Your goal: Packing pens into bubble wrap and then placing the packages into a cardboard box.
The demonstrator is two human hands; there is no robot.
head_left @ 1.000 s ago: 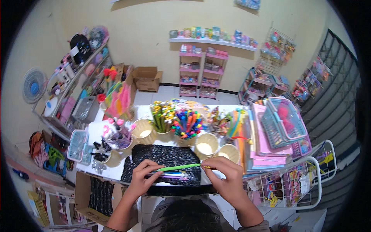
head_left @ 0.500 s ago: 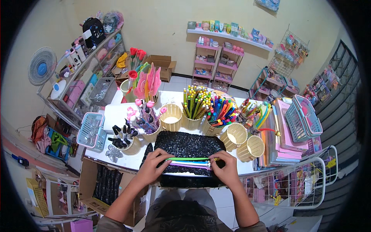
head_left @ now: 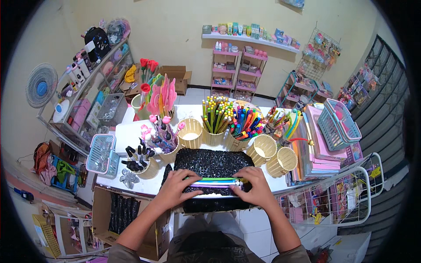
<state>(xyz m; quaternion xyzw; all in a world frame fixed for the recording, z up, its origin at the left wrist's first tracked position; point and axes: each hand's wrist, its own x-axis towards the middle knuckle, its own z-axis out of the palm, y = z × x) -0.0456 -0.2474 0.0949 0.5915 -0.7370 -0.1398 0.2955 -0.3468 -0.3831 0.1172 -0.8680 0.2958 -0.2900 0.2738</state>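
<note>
A few thin coloured sticks (head_left: 215, 183), green, pale blue and purple, lie side by side across a slab wrapped in crinkled black plastic (head_left: 210, 162). At their left end, my left hand (head_left: 177, 188) has its thumb and fingers closed on them. The thumb and fingers of my right hand (head_left: 254, 186) pinch the other end, where small pale tips show. Whether the sticks rest on the black plastic or hang just above it, I cannot tell.
Woven cups (head_left: 190, 133) stand on the white table, several filled with pencils and colourful pens (head_left: 245, 125). To the right are stacked books (head_left: 318, 149), a blue basket (head_left: 340, 122) and a white wire rack (head_left: 333, 197). An open carton (head_left: 103, 215) sits lower left.
The sticks have been drawn closer together between my hands. My right thumb has come in lower along their end, and my left fingers lie flatter. The view has shifted slightly.
</note>
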